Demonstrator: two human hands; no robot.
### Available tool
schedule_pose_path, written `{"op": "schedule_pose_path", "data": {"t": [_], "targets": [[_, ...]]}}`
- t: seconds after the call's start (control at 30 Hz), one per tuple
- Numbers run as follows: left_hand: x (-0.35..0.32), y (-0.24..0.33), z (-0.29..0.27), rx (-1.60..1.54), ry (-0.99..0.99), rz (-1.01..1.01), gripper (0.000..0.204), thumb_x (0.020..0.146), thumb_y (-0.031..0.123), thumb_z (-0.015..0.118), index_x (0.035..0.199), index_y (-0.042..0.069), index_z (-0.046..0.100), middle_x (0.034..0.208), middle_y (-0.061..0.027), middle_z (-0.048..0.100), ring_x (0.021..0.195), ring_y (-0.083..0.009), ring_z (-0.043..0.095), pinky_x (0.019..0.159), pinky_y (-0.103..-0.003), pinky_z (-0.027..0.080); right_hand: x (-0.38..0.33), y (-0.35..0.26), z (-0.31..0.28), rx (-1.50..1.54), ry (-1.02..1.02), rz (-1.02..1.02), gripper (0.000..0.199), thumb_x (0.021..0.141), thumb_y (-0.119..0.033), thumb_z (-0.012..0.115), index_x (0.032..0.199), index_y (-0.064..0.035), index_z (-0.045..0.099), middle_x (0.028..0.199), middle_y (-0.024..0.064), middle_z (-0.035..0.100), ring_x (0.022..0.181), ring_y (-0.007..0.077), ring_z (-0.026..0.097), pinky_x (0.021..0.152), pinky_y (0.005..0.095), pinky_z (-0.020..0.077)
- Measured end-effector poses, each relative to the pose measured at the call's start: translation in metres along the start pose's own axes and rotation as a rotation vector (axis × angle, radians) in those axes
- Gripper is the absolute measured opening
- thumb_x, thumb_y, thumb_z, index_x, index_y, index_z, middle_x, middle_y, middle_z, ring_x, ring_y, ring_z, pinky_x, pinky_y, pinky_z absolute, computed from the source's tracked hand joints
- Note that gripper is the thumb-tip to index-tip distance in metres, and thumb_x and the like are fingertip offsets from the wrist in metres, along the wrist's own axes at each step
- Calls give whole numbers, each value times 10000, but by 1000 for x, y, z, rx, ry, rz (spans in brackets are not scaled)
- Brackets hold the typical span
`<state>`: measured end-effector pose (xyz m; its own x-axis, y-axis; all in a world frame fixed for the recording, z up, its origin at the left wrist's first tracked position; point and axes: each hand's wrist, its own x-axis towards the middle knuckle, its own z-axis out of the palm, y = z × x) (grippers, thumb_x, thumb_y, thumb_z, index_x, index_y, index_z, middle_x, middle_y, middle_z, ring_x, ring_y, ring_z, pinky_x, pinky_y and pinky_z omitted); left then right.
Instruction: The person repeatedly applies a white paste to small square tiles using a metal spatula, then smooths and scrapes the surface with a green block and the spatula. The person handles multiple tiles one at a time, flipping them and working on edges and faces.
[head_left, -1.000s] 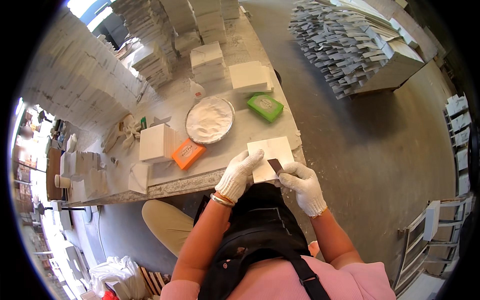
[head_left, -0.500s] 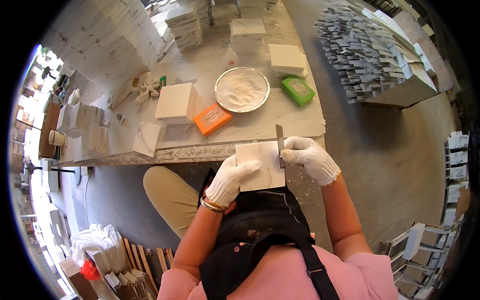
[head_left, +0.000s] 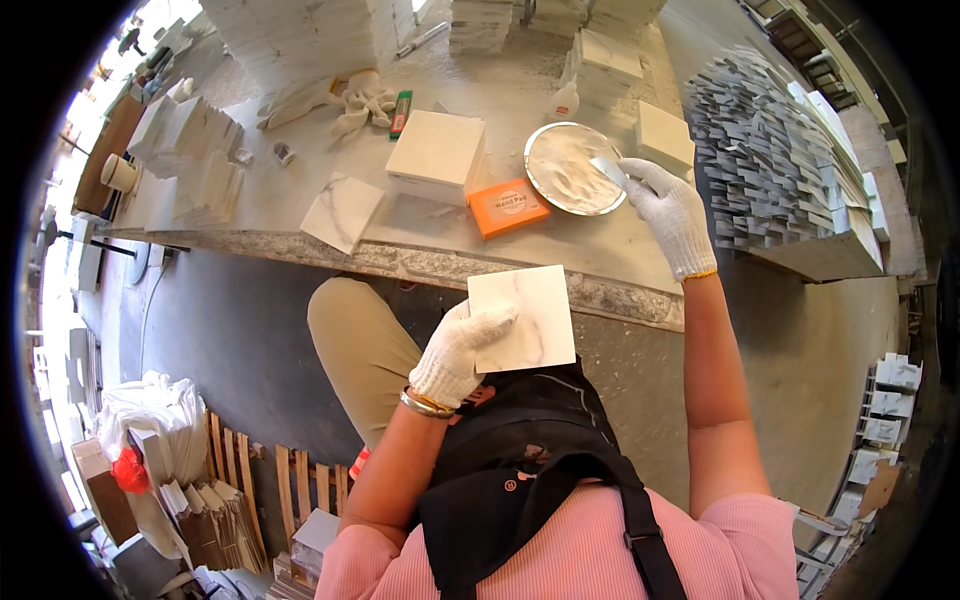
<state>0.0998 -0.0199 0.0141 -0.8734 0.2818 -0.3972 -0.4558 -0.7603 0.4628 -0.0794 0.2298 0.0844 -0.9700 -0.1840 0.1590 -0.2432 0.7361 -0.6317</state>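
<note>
I've got the left hand (head_left: pixel 457 352) pinching a grey-veined white tile (head_left: pixel 535 325) at center, thumb on top. Toward two o'clock, the right hand (head_left: pixel 672 212) pinches a thin flat scraper (head_left: pixel 608 173) over a round bowl (head_left: pixel 540 198) of white powder (head_left: pixel 562 165).

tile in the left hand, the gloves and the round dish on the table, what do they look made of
Tile: probably marble or marble-look ceramic, smooth, pale with grey veining. Gloves: knitted fabric, perhaps cotton, matte white, ribbed at the cuffs. Round dish: likely metal, going by its shiny silvery rim; white powder hides its inside.
</note>
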Motion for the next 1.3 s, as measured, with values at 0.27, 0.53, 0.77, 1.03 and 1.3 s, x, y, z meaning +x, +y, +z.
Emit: {"op": "schedule_pose_path", "data": {"t": [0.27, 0.53, 0.77, 1.03, 1.3], "targets": [[5, 4, -11, -49, 16, -5, 483, 945, 110, 659, 1358, -95, 514, 1217, -177, 676, 1049, -276, 711, 925, -419, 590, 4, -2, 13, -354, -30, -101, 290, 916, -305, 715, 1127, -108, 744, 1049, 130, 721, 939, 288, 693, 809, 385, 543], [17, -4, -2, -112, -9, -61, 412, 949, 87, 663, 1321, -62, 566, 1199, -138, 680, 1030, -243, 707, 904, -401, 601, -102, -46, -7, 489, -339, 87, 810, 809, -355, 828, 1493, -77, 495, 1412, 129, 570, 1302, 212, 541, 1044, 356, 458], [13, -5, 19, -77, -96, -132, 428, 925, 69, 674, 1322, -57, 573, 1216, -139, 670, 1054, -239, 696, 924, -400, 591, -109, -31, 11, 863, -373, 249, 998, 753, -329, 855, 1561, -11, 363, 1484, 183, 511, 1263, 261, 564, 1038, 385, 489], [6, -12, 29, 79, -55, -151, 475, 863, 79, 729, 1295, -54, 582, 1120, -132, 697, 963, -232, 717, 853, -386, 606, -62, 32, -14, 463, 323, 140, 594, 916, -236, 753, 1436, -39, 544, 1378, 149, 609, 1244, 243, 584, 1043, 361, 480], [11, -13, 42, 178, -27, -118, 500, 867, 106, 730, 1308, -66, 569, 1108, -147, 704, 944, -239, 724, 855, -387, 605, -23, 92, -23, -541, 152, 36, 557, 835, -338, 767, 1346, -173, 616, 1326, 104, 620, 1228, 344, 560, 1004, 443, 472]]}}
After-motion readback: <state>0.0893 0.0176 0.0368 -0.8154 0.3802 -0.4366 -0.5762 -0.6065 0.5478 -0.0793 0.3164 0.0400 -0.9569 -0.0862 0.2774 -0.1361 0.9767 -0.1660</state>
